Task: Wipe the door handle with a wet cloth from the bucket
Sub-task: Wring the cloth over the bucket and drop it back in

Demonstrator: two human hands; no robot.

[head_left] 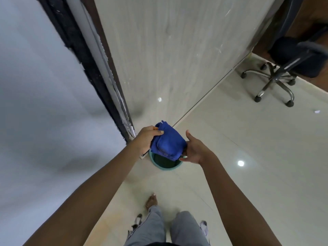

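Note:
A folded blue cloth (167, 140) hangs in the air straight above a small green bucket (164, 163) that stands on the floor by the foot of the door frame. My left hand (146, 138) grips the cloth's left side with the thumb on top. My right hand (194, 150) holds its lower right corner, fingers partly spread. The cloth covers much of the bucket's opening. No door handle is in view.
A frosted glass panel (44, 103) with a black frame (92, 71) fills the left. A pale wood-grain wall (174, 50) rises ahead. A black wheeled office chair (284, 68) stands at the right on the glossy tiled floor (257, 157). My bare foot (151, 201) is below.

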